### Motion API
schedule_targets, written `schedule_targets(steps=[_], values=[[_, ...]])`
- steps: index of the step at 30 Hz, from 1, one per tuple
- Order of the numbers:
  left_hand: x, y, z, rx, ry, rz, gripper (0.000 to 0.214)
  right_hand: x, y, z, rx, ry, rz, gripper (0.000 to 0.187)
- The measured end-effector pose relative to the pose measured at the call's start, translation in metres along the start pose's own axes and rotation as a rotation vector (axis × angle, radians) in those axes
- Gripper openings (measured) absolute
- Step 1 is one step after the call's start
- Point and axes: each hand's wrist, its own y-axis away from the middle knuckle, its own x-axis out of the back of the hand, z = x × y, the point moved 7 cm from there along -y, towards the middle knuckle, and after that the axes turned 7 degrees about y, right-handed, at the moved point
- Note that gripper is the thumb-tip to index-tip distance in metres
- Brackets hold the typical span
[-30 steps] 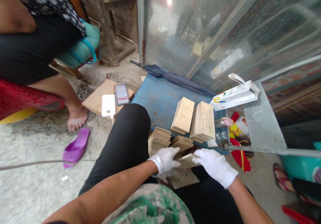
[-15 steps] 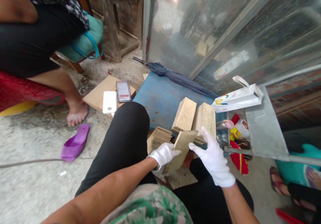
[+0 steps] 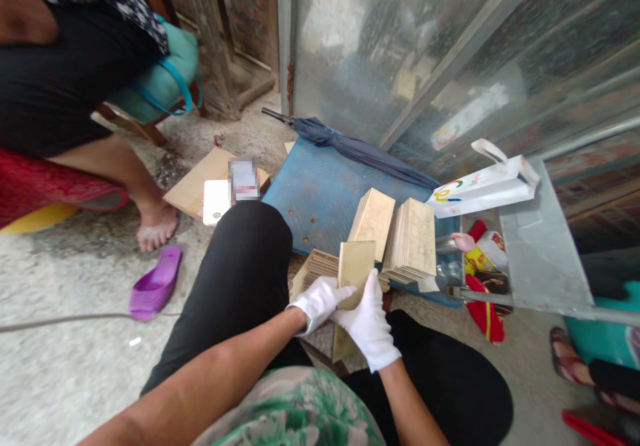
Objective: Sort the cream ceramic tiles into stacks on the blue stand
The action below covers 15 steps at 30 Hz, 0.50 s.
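Left hand (image 3: 321, 301) and right hand (image 3: 371, 329) both closed on one board (image 3: 357, 263), at the near side of the blue worktop (image 3: 320, 186). Near stack (image 3: 315, 266) just left of it; two stacks (image 3: 411, 239) beyond, to the right. Umbrella (image 3: 367, 155) lies along the far edge, white bag (image 3: 483, 191) far right. Left knee (image 3: 253, 239) blocks view of the worktop's near-left part.
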Motion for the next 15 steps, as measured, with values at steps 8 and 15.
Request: schedule_targets(steps=[8,15], values=[[-0.001,0.0,0.004,0.036,-0.144,-0.005,0.062,-0.004,-0.001,-0.008,-0.118,-0.022,-0.021,0.113],[0.005,0.001,0.04,-0.137,-0.338,0.011,0.059,0.021,-0.036,0.002,-0.181,0.044,-0.001,0.11]])
